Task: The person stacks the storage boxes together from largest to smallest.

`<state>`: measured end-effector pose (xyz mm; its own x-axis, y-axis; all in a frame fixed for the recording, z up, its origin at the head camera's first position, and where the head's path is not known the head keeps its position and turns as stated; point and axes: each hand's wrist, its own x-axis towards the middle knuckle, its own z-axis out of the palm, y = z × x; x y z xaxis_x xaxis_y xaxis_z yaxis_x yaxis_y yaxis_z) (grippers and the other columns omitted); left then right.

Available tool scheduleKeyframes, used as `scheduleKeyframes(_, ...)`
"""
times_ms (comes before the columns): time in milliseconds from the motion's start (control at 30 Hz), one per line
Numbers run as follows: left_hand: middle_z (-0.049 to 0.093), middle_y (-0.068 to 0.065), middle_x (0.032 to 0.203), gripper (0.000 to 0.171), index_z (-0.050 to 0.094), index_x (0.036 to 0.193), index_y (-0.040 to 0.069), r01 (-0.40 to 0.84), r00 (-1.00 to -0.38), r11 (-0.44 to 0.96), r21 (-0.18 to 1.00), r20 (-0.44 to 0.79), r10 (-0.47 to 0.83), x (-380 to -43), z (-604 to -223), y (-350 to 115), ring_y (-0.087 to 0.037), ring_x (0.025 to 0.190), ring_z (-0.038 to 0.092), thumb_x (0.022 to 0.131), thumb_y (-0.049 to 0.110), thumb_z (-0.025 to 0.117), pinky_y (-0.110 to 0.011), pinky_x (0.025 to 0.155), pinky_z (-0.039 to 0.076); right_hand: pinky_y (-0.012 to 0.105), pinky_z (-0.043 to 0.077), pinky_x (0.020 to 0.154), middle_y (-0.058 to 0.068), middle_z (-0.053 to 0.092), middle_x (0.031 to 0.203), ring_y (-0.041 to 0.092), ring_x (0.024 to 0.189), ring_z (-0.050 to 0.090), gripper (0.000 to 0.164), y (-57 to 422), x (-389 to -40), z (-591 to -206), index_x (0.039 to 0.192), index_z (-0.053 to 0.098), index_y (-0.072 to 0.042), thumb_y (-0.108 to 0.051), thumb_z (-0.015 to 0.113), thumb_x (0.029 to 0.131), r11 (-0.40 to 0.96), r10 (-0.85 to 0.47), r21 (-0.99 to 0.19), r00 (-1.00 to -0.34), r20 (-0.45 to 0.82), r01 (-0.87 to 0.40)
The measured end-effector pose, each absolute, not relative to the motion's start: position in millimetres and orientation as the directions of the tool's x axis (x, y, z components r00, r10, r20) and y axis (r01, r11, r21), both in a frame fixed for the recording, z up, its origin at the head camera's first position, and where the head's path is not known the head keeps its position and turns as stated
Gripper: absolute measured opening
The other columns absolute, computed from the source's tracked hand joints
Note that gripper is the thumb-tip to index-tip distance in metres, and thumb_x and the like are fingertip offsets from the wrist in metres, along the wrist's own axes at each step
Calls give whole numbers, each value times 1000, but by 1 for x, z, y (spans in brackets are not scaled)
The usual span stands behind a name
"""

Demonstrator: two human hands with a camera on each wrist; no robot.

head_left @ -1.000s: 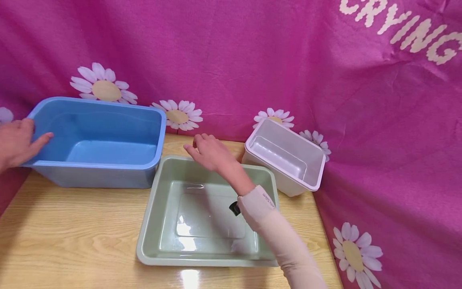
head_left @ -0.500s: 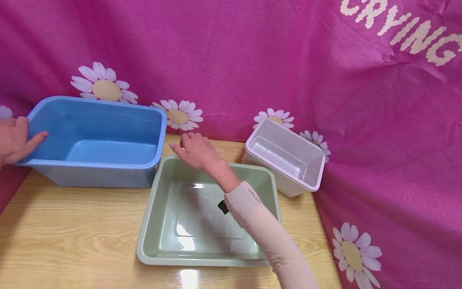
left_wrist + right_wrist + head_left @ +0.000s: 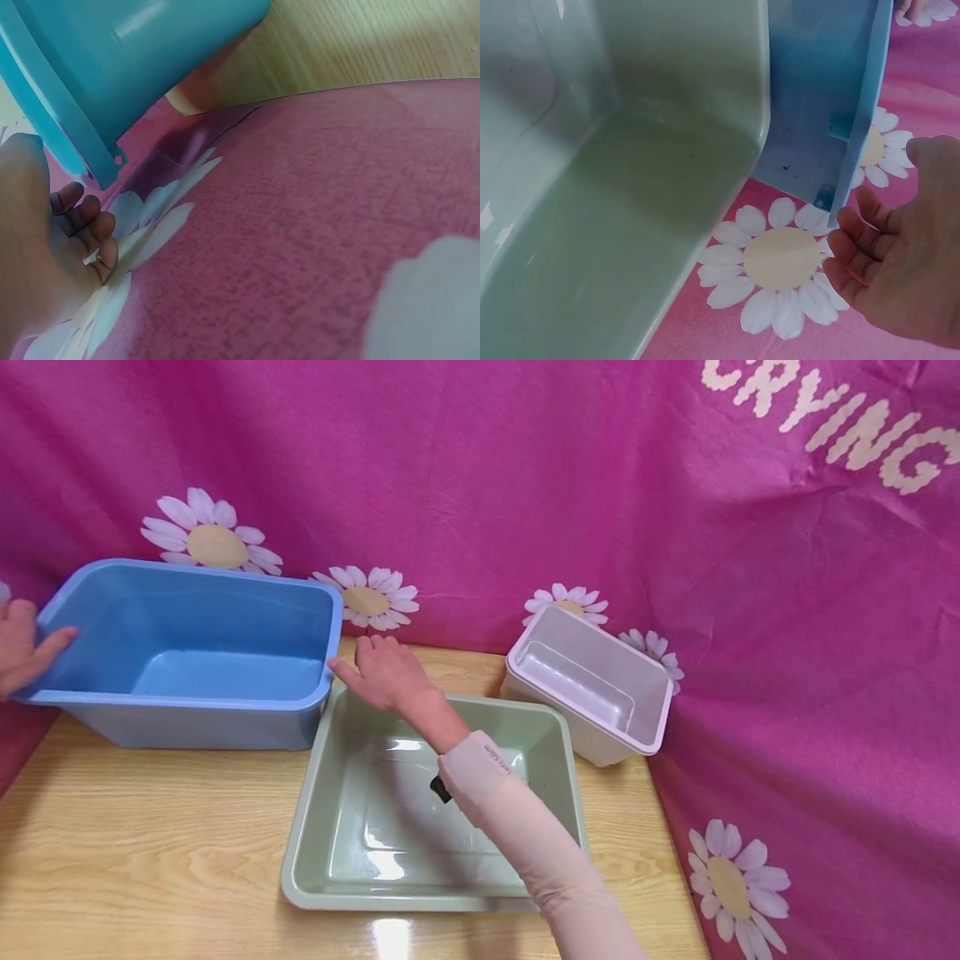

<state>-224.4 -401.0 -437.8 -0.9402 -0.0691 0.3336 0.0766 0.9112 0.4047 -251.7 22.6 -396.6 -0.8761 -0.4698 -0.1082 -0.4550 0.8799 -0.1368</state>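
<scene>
A blue plastic bin (image 3: 202,727) stands at the left, open side up. My left hand (image 3: 18,647) is at its left end, thumb stretched over the opening. In the left wrist view the fingers of that hand (image 3: 52,240) are loosely bent just outside the bin's rim (image 3: 64,105). By the bin's right end is my right hand (image 3: 386,672), its thumb close to the rim. In the right wrist view this hand's loosely bent fingers (image 3: 862,247) lie beside the blue rim (image 3: 866,97); whether they touch it I cannot tell.
A pale green tub (image 3: 300,827) sits under my right forearm, against the blue bin. Smaller light grey nested bins (image 3: 570,710) stand at the back right. A pink daisy-print cloth (image 3: 465,510) hangs behind and at the sides of the wooden table (image 3: 150,827).
My right hand has moved left, from above the green tub's back edge to the blue bin's right rim. The left hand has slid a little left. The bins look unmoved.
</scene>
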Motion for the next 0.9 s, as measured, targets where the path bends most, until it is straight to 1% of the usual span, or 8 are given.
scheduleKeyframes(100, 35, -37, 72, 91, 33, 81, -15, 138, -913, 897, 419, 406, -49, -225, -445, -405, -58, 73, 40, 94, 74, 20, -58, 63, 30, 28, 47, 85, 2, 59, 108, 13, 95, 55, 59, 17, -251, -399, 126, 55, -9, -60, 44, 98, 888, -456, -131, -880, -132, -440)
scheduleKeyframes(233, 35, -33, 66, 94, 33, 77, -14, 191, -877, 888, 418, 478, -36, -225, -451, -409, -54, 62, 38, 91, 78, 19, -55, 56, 28, 30, 46, 93, 3, 60, 122, 16, 107, 56, 66, 10, -251, -400, 135, 52, -9, -62, 41, 98, 893, -447, -128, -881, -156, -431)
scheduleKeyframes(400, 35, -32, 65, 93, 34, 77, -14, 200, -864, 892, 406, 502, -35, -224, -452, -410, -52, 59, 38, 92, 77, 19, -53, 53, 27, 32, 46, 96, 2, 57, 134, 17, 115, 55, 69, -1, -251, -404, 144, 49, -10, -61, 41, 98, 892, -447, -149, -879, -164, -426)
scheduleKeyframes(567, 35, -33, 67, 85, 34, 78, -15, 195, -868, 894, 403, 496, -34, -224, -452, -411, -52, 63, 38, 96, 68, 23, -54, 57, 27, 30, 46, 90, 2, 62, 122, 15, 108, 57, 64, -10, -251, -409, 135, 54, -10, -60, 39, 99, 885, -466, -102, -875, -134, -455)
scheduleKeyframes(633, 35, -32, 66, 82, 34, 77, -14, 191, -869, 897, 398, 493, -34, -225, -453, -413, -51, 61, 38, 97, 64, 24, -52, 54, 27, 29, 46, 87, 1, 62, 117, 14, 104, 58, 61, -12, -251, -411, 132, 55, -10, -60, 40, 98, 886, -463, -85, -877, -127, -456)
scheduleKeyframes(667, 35, -31, 66, 80, 34, 77, -14, 183, -873, 901, 394, 486, -36, -225, -454, -414, -50, 60, 38, 98, 62, 24, -52, 53, 28, 30, 46, 88, 1, 62, 117, 14, 105, 58, 61, -12, -251, -411, 132, 54, -10, -59, 41, 98, 887, -461, -76, -878, -126, -455)
scheduleKeyframes(800, 33, -28, 62, 81, 34, 73, -14, 227, -859, 897, 379, 512, 0, -229, -457, -419, -46, 53, 37, 97, 63, 23, -47, 47, 25, 31, 45, 92, 1, 61, 120, 14, 107, 56, 58, -11, -251, -411, 135, 52, -11, -55, 46, 98, 889, -458, -80, -879, -135, -451)
scheduleKeyframes(900, 33, -26, 60, 79, 33, 72, -14, 253, -856, 895, 368, 517, 29, -231, -459, -423, -44, 52, 36, 97, 60, 24, -47, 46, 25, 31, 45, 91, 0, 61, 118, 14, 105, 55, 55, -9, -251, -410, 135, 52, -11, -51, 49, 98, 887, -462, -87, -876, -137, -454)
